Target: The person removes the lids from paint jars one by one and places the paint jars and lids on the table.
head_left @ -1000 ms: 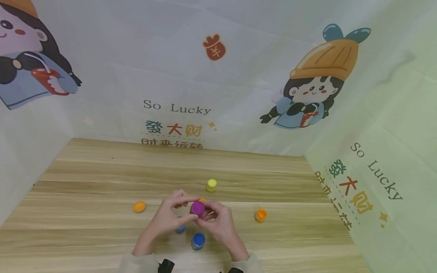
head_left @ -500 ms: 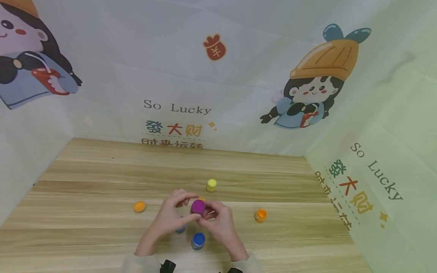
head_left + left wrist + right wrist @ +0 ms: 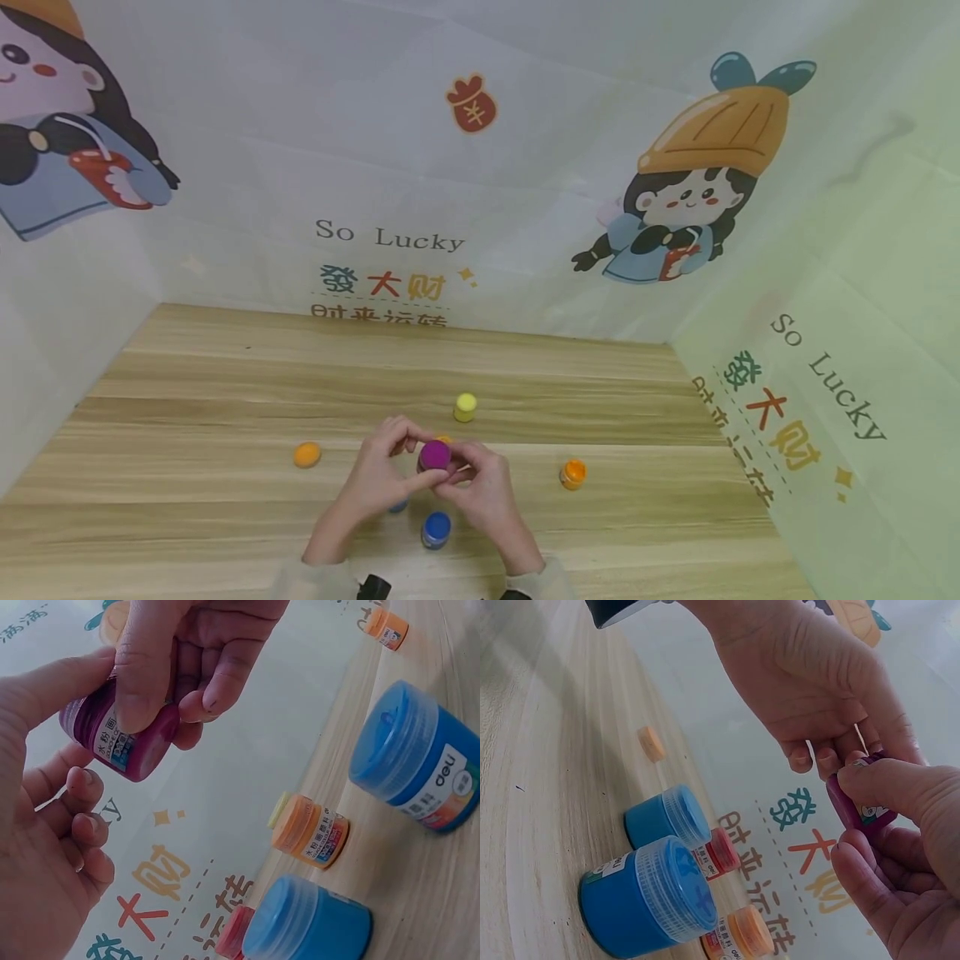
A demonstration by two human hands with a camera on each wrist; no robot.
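Both hands hold a small purple jar of gouache paint (image 3: 435, 455) above the table, lid facing the head camera. My left hand (image 3: 377, 473) pinches the lid end between thumb and forefinger. Around the labelled body, my right hand (image 3: 482, 485) has its thumb and fingers. In the left wrist view the purple jar (image 3: 124, 735) is tilted, its base towards the right thumb. The other left fingers (image 3: 86, 817) are loosely curled, off the jar. From the right wrist, most of the lid is hidden by the hands.
Near the hands stand a blue jar (image 3: 436, 531) and a lighter blue jar (image 3: 398, 505), partly covered. Beyond are a yellow jar (image 3: 465, 407), an orange jar (image 3: 311, 832) and a red jar (image 3: 721, 853). An orange lid (image 3: 306, 454) lies left; another orange jar (image 3: 573, 474) stands right.
The left thumb has slid a little to the right along the jar's near side, and the left forefinger has bent more. The right hand has stayed nearly still.
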